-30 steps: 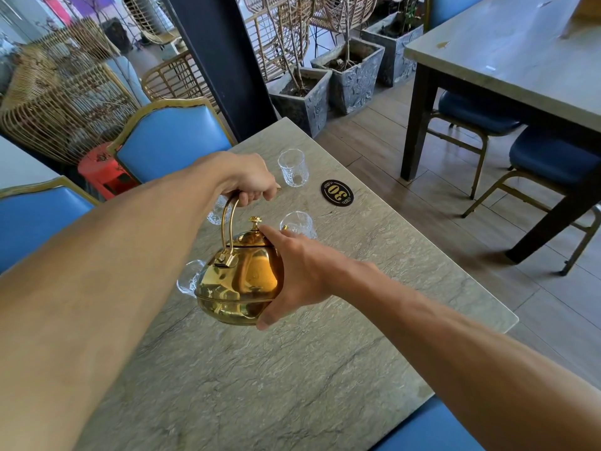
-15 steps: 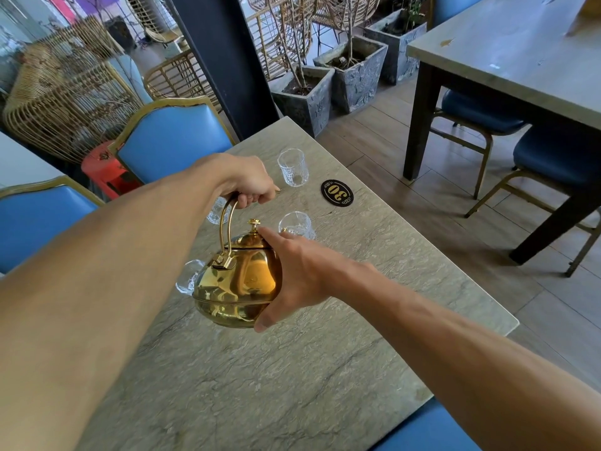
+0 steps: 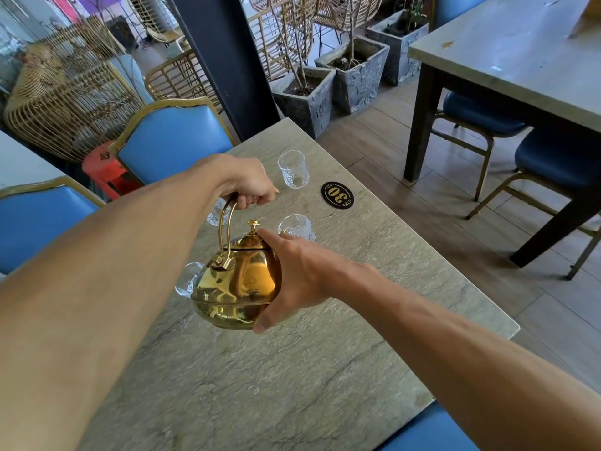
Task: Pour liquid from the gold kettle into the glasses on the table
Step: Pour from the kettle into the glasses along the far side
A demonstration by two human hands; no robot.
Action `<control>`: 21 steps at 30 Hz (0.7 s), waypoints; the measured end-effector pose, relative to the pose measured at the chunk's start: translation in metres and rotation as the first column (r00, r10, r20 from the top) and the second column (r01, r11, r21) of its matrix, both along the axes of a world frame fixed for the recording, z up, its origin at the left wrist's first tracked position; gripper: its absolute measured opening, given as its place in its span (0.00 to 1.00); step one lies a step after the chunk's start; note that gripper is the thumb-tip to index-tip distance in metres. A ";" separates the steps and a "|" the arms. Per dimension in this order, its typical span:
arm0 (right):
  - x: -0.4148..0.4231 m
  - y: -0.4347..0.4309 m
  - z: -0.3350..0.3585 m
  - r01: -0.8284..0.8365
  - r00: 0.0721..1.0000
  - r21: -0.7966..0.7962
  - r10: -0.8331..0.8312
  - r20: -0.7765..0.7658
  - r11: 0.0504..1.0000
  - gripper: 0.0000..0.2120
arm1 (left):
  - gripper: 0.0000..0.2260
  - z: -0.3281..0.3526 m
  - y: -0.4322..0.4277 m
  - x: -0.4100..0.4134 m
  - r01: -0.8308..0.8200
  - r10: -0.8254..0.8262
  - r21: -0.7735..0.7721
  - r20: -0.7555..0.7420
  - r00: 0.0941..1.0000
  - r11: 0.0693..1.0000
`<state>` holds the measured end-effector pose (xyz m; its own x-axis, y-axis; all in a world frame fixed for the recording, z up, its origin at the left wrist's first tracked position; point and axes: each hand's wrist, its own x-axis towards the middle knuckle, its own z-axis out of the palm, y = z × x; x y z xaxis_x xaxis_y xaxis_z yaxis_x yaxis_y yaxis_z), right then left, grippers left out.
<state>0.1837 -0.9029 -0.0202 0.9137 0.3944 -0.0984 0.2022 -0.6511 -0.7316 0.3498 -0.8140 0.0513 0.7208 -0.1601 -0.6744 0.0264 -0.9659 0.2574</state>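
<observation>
Over the middle of the grey-green stone table (image 3: pixel 292 379), gold kettle (image 3: pixel 239 281) held clear of the surface, tilted away from the camera. Left hand (image 3: pixel 250 187) closed in a fist around the top of the arched handle (image 3: pixel 225 222); fingers fully curled, grip tight. Right hand (image 3: pixel 292 275) spread against the kettle's right flank: index finger laid up along the lid (image 3: pixel 248 240) just under the knob (image 3: pixel 253 224), thumb hooked beneath the belly, palm on the side wall. Spout not visible from the head view; whether liquid is running cannot be told. Four clear cut-pattern glasses on the table. Far glass (image 3: pixel 293 169) stands upright near the table's far edge, apart from everything. Right glass (image 3: pixel 297 224) sits just past the right hand's fingertips, partly hidden by them. Left-far glass (image 3: pixel 217 214) mostly hidden behind the left hand and handle. Near-left glass (image 3: pixel 188 278) shows at the kettle's left side, partly covered by the body; contact cannot be judged. Contents of the glasses cannot be told. Black oval table plaque (image 3: pixel 337 195) lies flat to the right of the far glass, gold numerals reading "30", seen upside down from here, with small gold scrollwork above and below. No brand mark readable on the kettle; surface shows only reflections. Blue padded chairs with gold frames (image 3: pixel 175 141) stand along the table's left side
</observation>
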 end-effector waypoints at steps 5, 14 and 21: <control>0.002 -0.001 -0.002 -0.001 1.000 -0.004 0.001 -0.003 1.000 0.65 | 0.18 0.000 0.000 0.000 -0.007 0.007 0.001 -0.009 1.000 1.000; 0.007 0.000 -0.007 -0.010 1.000 0.011 0.010 0.002 1.000 0.64 | 0.23 -0.002 0.000 0.001 -0.015 0.015 0.013 -0.023 1.000 1.000; 0.006 0.000 -0.009 -0.011 1.000 0.010 0.011 -0.002 1.000 0.65 | 0.24 0.003 0.000 -0.003 -0.016 0.016 -0.003 -0.014 1.000 1.000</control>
